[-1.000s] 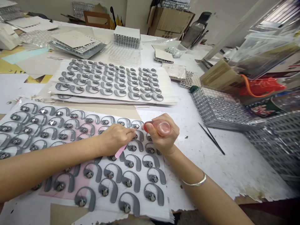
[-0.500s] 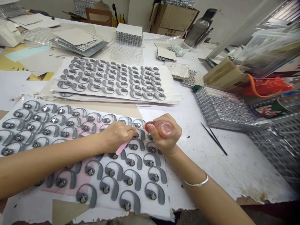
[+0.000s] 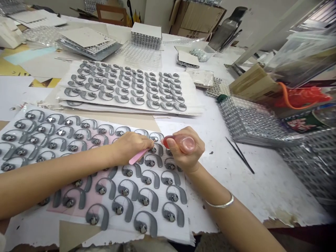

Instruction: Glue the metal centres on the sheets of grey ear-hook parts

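Note:
My left hand (image 3: 131, 146) is closed in a pinch on a thin pink stick (image 3: 138, 156), its tip down among the grey hook-shaped pieces (image 3: 147, 196) laid in rows on a white sheet (image 3: 181, 238). Each grey piece carries a small round metal stud. My right hand (image 3: 186, 150) is wrapped round a small clear pinkish bottle with a red tip (image 3: 181, 142), held sideways with the tip pointing at my left fingertips. A silver bangle (image 3: 219, 204) sits on my right wrist. Both hands hover at the sheet's upper right part.
A second sheet of grey pieces (image 3: 126, 87) lies farther back. Black tweezers (image 3: 240, 150) rest on the white table to the right. Trays of small studs (image 3: 249, 122) stand at right, stacked trays (image 3: 145, 36) and cardboard boxes (image 3: 196, 19) at the back.
Both hands stay at the same spot on the sheet. The pink stick has tilted a little flatter in my left hand. The view has shifted slightly downward.

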